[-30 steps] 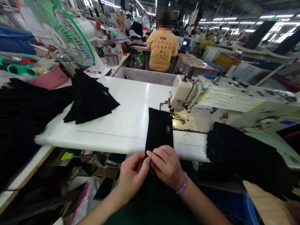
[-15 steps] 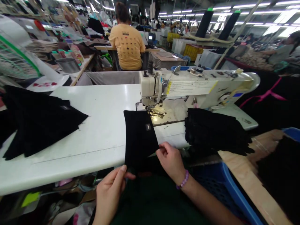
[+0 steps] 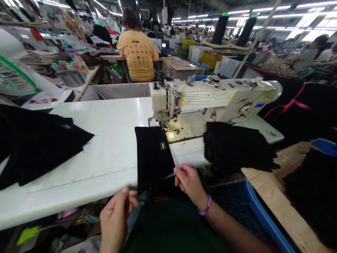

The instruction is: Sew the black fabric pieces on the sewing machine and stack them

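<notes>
Black cloth lies on a white table, left of and nearer than the sewing machine. The right hand pinches its near right corner; the left hand, thumb and forefinger together, is just beside the left.

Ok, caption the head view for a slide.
Right hand at a black cloth's edge, left hand nearby, beside a sewing machine.

Fan with green rim at left edge. Metal pot beside small bottles on side table. Person in yellow shirt, back turned, near small lit screen. Two dark thread cones with green tops, yellow crate beyond. Ceiling lights overhead.
</notes>
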The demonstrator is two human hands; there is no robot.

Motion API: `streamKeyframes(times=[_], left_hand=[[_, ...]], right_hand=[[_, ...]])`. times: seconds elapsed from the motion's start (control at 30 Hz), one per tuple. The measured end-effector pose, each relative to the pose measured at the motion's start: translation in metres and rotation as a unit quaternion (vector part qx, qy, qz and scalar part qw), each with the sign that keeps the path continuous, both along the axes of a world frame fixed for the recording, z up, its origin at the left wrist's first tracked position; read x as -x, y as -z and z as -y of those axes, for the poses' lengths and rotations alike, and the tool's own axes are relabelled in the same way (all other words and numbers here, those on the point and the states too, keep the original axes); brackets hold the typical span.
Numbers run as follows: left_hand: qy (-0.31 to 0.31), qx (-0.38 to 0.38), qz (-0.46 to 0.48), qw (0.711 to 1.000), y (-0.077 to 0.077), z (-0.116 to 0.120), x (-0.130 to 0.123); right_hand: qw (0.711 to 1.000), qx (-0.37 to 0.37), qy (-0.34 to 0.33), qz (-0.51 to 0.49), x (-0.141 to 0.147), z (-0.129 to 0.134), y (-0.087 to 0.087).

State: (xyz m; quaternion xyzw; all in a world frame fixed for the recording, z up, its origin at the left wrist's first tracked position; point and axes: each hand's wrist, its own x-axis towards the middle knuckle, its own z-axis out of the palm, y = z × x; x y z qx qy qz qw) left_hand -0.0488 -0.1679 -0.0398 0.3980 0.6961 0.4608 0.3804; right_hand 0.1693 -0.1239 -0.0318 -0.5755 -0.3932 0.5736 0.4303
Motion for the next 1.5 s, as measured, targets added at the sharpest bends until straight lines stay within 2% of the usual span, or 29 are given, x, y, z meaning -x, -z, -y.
streamKeyframes(times=[0.07,0.1,0.13,0.2,0.27,0.3,0.37,0.43,0.5,0.53,0.57,0.6,0.63,0.67,0.7,0.73,0.8,0.9,1.0,1.13,1.3,1.5], left_hand=[[0.003,-0.098,-0.126,0.987,-0.012,-0.007,-0.001],[0.039,-0.156,-0.199,0.967,-0.019,-0.012,-0.004],[0.095,-0.213,-0.270,0.934,-0.024,-0.017,-0.009],[0.214,-0.304,-0.387,0.844,-0.032,-0.028,-0.025],[0.281,-0.342,-0.465,0.766,-0.034,-0.039,-0.043],[0.296,-0.349,-0.491,0.741,-0.032,-0.044,-0.050],[0.321,-0.357,-0.513,0.711,-0.027,-0.053,-0.058],[0.347,-0.371,-0.512,0.693,-0.022,-0.059,-0.060],[0.356,-0.384,-0.500,0.690,-0.019,-0.062,-0.057],[0.356,-0.388,-0.491,0.694,-0.018,-0.063,-0.056],[0.355,-0.388,-0.482,0.701,-0.020,-0.064,-0.054],[0.356,-0.384,-0.473,0.708,-0.022,-0.065,-0.054],[0.362,-0.376,-0.467,0.714,-0.026,-0.066,-0.053],[0.373,-0.362,-0.461,0.719,-0.031,-0.068,-0.054],[0.387,-0.343,-0.455,0.725,-0.036,-0.072,-0.054],[0.400,-0.320,-0.451,0.731,-0.041,-0.076,-0.055],[0.412,-0.282,-0.457,0.736,-0.050,-0.089,-0.056],[0.408,-0.276,-0.496,0.715,-0.051,-0.108,-0.055],[0.414,-0.280,-0.520,0.693,-0.042,-0.120,-0.054],[0.411,-0.274,-0.521,0.696,-0.032,-0.123,-0.051],[0.423,-0.265,-0.516,0.697,-0.033,-0.132,-0.049],[0.414,-0.275,-0.506,0.705,-0.032,-0.152,-0.046]], right_hand=[[1.000,0.005,-0.003,-0.003,-0.001,-0.002,0.000],[1.000,0.007,-0.005,-0.004,-0.002,-0.002,0.000],[1.000,0.009,-0.008,-0.005,-0.002,-0.003,0.000],[1.000,0.011,-0.015,-0.005,-0.003,-0.003,0.000],[1.000,0.010,-0.024,-0.001,-0.003,-0.004,0.000],[1.000,0.007,-0.028,0.003,-0.003,-0.004,0.000],[0.999,-0.003,-0.035,0.016,-0.003,-0.003,0.001],[0.999,-0.014,-0.035,0.030,-0.005,0.000,0.004],[0.994,-0.068,-0.014,0.080,-0.009,0.003,0.006],[0.983,-0.131,-0.003,0.132,-0.012,0.004,0.007],[0.957,-0.213,0.003,0.197,-0.015,0.004,0.007],[0.915,-0.301,-0.001,0.267,-0.018,0.004,0.007],[0.862,-0.385,-0.012,0.330,-0.020,0.003,0.006],[0.808,-0.450,-0.027,0.379,-0.023,0.001,0.003],[0.768,-0.491,-0.038,0.409,-0.024,-0.002,0.001],[0.740,-0.517,-0.045,0.428,-0.026,-0.004,-0.002],[0.711,-0.539,-0.053,0.449,-0.027,-0.008,-0.007],[0.704,-0.538,-0.091,0.455,-0.027,-0.010,-0.009],[0.709,-0.524,-0.119,0.456,-0.027,-0.009,-0.004],[0.720,-0.513,-0.128,0.449,-0.027,-0.007,0.001],[0.733,-0.509,-0.119,0.436,-0.024,-0.013,-0.001],[0.750,-0.496,-0.105,0.425,-0.019,-0.033,-0.003]])
